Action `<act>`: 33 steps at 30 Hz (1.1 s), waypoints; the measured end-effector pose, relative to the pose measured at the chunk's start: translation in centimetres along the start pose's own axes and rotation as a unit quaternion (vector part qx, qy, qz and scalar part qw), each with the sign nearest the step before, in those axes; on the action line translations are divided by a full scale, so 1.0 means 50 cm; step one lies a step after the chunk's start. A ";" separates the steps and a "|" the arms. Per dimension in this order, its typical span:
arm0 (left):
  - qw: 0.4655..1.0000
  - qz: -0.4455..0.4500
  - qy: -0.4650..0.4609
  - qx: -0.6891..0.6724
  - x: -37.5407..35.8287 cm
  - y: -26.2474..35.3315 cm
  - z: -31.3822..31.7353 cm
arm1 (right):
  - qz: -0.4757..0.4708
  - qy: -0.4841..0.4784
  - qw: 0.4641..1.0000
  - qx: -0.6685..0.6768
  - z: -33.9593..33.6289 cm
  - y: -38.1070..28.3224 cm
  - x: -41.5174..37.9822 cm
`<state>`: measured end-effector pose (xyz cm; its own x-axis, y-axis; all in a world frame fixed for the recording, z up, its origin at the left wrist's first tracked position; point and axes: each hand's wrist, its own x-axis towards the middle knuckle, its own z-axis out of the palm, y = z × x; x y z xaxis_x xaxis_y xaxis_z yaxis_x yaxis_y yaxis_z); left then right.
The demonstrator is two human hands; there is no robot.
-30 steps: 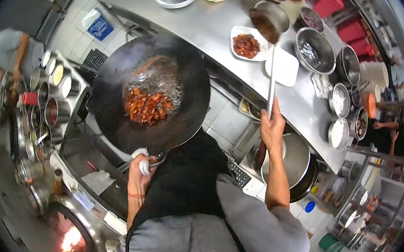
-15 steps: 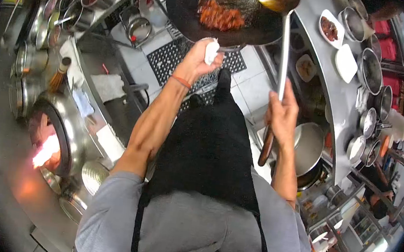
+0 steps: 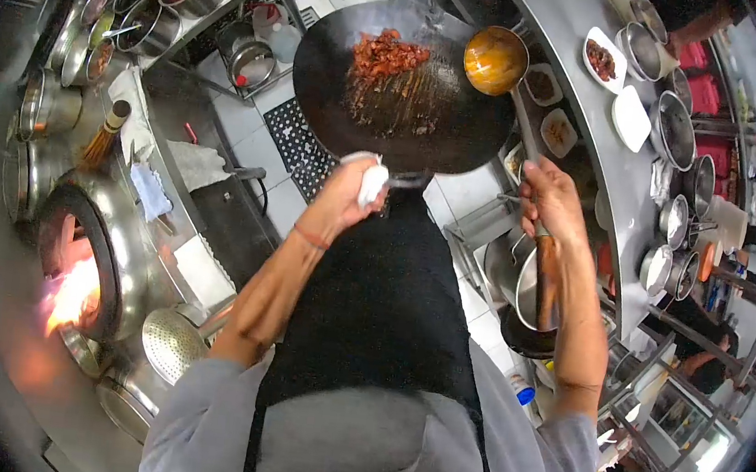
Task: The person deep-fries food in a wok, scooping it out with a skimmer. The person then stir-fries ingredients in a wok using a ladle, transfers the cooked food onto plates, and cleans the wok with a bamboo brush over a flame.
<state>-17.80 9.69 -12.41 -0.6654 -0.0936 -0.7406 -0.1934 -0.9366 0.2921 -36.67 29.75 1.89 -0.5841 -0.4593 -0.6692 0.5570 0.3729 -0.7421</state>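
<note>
Left grip (image 3: 341,199) holds one wok (image 3: 455,120) — right (image 3: 555,201), one ladle (image 3: 525,127).

Wok (image 3: 463,125) matt metal; ladle grip (image 3: 545,281) wood; counter (image 3: 568,7) smooth metal

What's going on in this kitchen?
A person's left hand holds a round black wok with a white cloth. Glossy reddish-brown food lies toward the wok's far side. The right hand holds a long-handled round metal ladle at the wok's right side. To the left, a bright flame burns in a round metal stove.
</note>
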 end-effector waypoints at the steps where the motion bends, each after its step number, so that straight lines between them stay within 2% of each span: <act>1: 0.999 0.038 0.021 0.017 -0.002 -0.029 -0.009 | -0.021 0.038 0.996 -0.076 0.013 0.009 0.006; 2: 0.991 0.091 0.036 0.093 -0.038 -0.044 0.012 | -0.042 0.076 0.984 -0.153 0.022 0.022 0.019; 4: 0.979 0.137 0.056 0.142 -0.063 -0.098 -0.007 | -0.174 0.110 0.932 -0.298 0.022 0.122 0.095; 6: 0.974 0.140 0.081 0.159 -0.070 -0.125 -0.010 | -0.094 0.067 0.968 -0.221 0.102 0.147 0.094; 7: 0.975 0.134 0.078 0.160 -0.053 -0.122 -0.019 | -0.033 -0.026 0.996 -0.081 0.133 0.139 0.084; 8: 0.975 0.128 0.079 0.161 -0.035 -0.113 -0.030 | 0.032 -0.121 0.990 0.061 0.150 0.130 0.075; 10: 0.986 0.061 0.107 0.112 -0.003 -0.075 -0.033 | 0.104 -0.193 0.954 0.206 0.148 0.152 0.121; 12: 0.996 -0.001 0.076 0.055 0.007 -0.064 -0.056 | 0.155 -0.214 0.932 0.250 0.130 0.158 0.129; 14: 0.999 -0.012 0.019 0.044 -0.003 -0.089 -0.082 | 0.182 -0.224 0.927 0.241 0.091 0.159 0.113; 16: 0.996 -0.024 0.083 0.029 -0.030 -0.109 -0.067 | 0.155 -0.211 0.950 0.169 0.059 0.153 0.066; 18: 0.992 -0.032 0.110 0.044 -0.057 -0.123 -0.065 | 0.145 -0.201 0.958 0.142 0.022 0.123 0.002; 21: 0.990 -0.028 0.127 0.051 -0.077 -0.128 -0.031 | 0.117 -0.194 0.959 0.170 -0.008 0.136 -0.033; 26: 0.995 0.000 0.096 0.029 -0.070 -0.106 0.044 | 0.161 -0.209 0.923 0.282 -0.093 0.151 0.005; 28: 0.998 0.009 0.054 0.038 -0.073 -0.103 0.066 | 0.136 -0.212 0.918 0.305 -0.119 0.149 -0.006; 33: 1.000 0.001 0.014 0.027 -0.042 -0.101 0.145 | 0.045 -0.174 0.920 0.348 -0.217 0.119 -0.057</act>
<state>-20.65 17.06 -7.95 -0.6456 -0.1058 -0.7563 -0.2306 -0.9171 0.3252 -38.09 42.03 -1.05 -0.3601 -0.7272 -0.5844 0.9077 -0.1285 -0.3994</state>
